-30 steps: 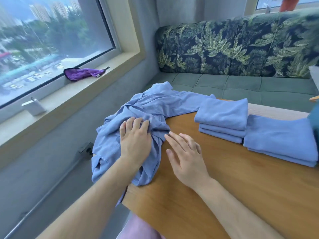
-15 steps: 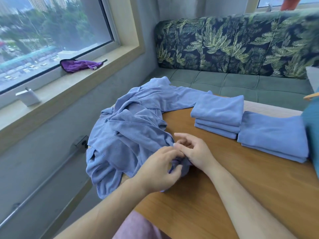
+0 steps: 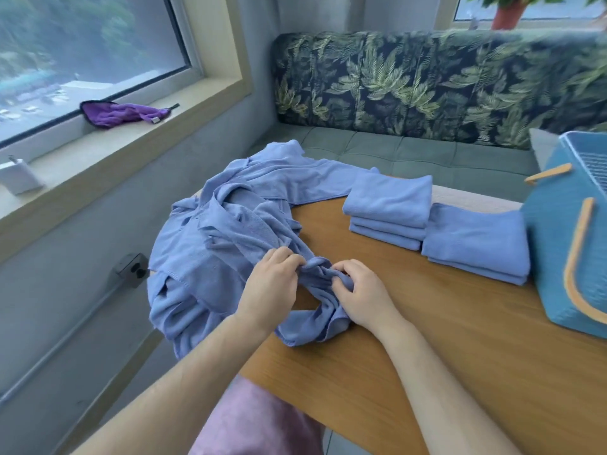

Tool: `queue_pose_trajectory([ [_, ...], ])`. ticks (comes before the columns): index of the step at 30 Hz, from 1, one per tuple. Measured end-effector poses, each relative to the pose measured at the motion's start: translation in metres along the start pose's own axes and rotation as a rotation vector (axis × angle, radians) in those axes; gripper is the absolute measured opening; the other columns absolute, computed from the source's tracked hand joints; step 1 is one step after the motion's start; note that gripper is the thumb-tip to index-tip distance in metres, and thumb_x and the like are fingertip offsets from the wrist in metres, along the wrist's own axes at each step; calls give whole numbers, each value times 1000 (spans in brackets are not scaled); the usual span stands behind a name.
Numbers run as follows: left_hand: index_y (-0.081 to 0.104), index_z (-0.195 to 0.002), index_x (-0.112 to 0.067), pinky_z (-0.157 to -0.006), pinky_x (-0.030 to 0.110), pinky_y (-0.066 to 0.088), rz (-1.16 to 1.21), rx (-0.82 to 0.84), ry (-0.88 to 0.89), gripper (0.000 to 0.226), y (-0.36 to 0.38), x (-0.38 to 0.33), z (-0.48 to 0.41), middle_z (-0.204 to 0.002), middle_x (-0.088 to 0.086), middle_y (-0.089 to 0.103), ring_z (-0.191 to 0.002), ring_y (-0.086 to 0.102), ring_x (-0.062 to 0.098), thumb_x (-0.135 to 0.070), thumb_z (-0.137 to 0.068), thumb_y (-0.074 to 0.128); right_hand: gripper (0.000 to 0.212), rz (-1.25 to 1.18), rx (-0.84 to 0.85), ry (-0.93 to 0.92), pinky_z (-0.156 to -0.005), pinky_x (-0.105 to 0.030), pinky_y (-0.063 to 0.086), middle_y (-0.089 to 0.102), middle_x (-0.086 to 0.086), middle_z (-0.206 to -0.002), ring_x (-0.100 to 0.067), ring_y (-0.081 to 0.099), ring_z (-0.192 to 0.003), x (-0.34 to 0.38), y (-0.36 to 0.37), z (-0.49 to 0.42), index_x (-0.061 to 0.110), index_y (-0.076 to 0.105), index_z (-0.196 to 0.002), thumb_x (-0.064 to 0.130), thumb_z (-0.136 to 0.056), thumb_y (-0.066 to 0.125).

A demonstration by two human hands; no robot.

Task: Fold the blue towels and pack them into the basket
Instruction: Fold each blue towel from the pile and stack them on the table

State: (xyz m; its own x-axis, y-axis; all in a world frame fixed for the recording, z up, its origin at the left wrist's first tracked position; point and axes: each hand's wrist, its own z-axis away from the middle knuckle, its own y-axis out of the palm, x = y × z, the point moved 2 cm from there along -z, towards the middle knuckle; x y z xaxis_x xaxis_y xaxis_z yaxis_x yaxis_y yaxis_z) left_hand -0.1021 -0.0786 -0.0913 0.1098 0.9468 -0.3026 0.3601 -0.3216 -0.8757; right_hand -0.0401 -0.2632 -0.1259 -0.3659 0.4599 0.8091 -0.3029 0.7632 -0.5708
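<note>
A heap of crumpled blue towels (image 3: 213, 238) lies on the left end of the wooden table (image 3: 427, 339) and hangs over its edge. My left hand (image 3: 271, 284) and my right hand (image 3: 363, 293) both pinch a bunched part of one towel (image 3: 320, 274) pulled out of the heap toward me. Two stacks of folded blue towels stand further back: one (image 3: 389, 205) in the middle, one (image 3: 476, 241) to its right. The blue basket (image 3: 555, 244) with tan handles stands at the right edge, touching the right stack.
A leaf-patterned sofa (image 3: 427, 93) runs behind the table. On the window sill (image 3: 131, 142) at the left lie a purple cloth (image 3: 121, 113) and a small white box (image 3: 18, 175). A wall socket (image 3: 131, 269) sits below the sill.
My hands left the top of the heap and came together on one towel, drawing a bunched part of it toward me. The view swung right, bringing the basket in.
</note>
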Motion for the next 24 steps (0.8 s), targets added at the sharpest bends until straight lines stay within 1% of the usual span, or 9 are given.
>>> queue_pose_trajectory([
  [3,67,-105,-13,-83,37,50,136,51,115,21,10,-35,3,-96,0,58,-92,56,21,-8,-94,50,11,40,-86,130,-75,-33,52,60,15,-95,-5,59,-87,-3,-25,48,33,62,-92,25,-93,54],
  [5,66,-109,-13,-85,32,46,223,140,229,21,21,-65,6,-98,1,57,-94,55,21,-7,-96,51,13,108,-171,212,-71,-33,50,59,14,-92,-6,57,-82,-8,-50,86,34,58,-86,23,-91,54],
  [9,63,-116,-11,-91,34,46,376,334,421,22,43,-116,15,-110,3,57,-103,57,23,-11,-96,54,15,290,-350,400,-72,-39,48,57,10,-92,-15,57,-83,-26,-100,167,29,58,-86,15,-89,57],
  [12,62,-125,-15,-98,38,47,364,320,420,37,52,-127,17,-122,1,57,-114,55,24,-18,-88,57,14,474,-454,530,-78,-45,50,57,4,-98,-28,56,-88,-31,-120,215,24,62,-91,13,-84,59],
  [15,63,-127,-19,-93,45,49,221,322,354,48,57,-125,16,-126,0,59,-115,55,29,-27,-80,56,34,691,-525,486,-86,-44,47,62,1,-114,-30,53,-101,-19,-126,227,21,65,-110,15,-77,60],
  [18,66,-121,-22,-84,44,49,143,373,361,42,62,-122,17,-117,-1,64,-106,59,31,-31,-82,54,51,685,-450,316,-94,-42,44,63,8,-128,-22,53,-115,8,-109,199,24,67,-121,25,-72,54],
  [21,68,-116,-21,-81,43,48,161,389,377,39,58,-121,20,-107,0,66,-100,59,30,-35,-86,47,52,699,-212,217,-102,-41,39,61,8,-137,-21,53,-125,15,-84,160,27,63,-133,40,-83,61],
  [22,67,-115,-21,-78,42,47,177,396,389,42,54,-120,24,-103,0,66,-97,58,29,-39,-86,43,50,714,-123,219,-104,-40,37,62,7,-136,-22,53,-126,14,-78,149,27,61,-135,44,-88,61],
  [24,66,-115,-24,-75,38,44,192,406,418,45,50,-111,32,-99,-3,65,-95,58,26,-47,-85,41,33,778,20,271,-99,-38,36,65,5,-124,-24,55,-120,13,-73,139,29,62,-126,43,-96,56],
])
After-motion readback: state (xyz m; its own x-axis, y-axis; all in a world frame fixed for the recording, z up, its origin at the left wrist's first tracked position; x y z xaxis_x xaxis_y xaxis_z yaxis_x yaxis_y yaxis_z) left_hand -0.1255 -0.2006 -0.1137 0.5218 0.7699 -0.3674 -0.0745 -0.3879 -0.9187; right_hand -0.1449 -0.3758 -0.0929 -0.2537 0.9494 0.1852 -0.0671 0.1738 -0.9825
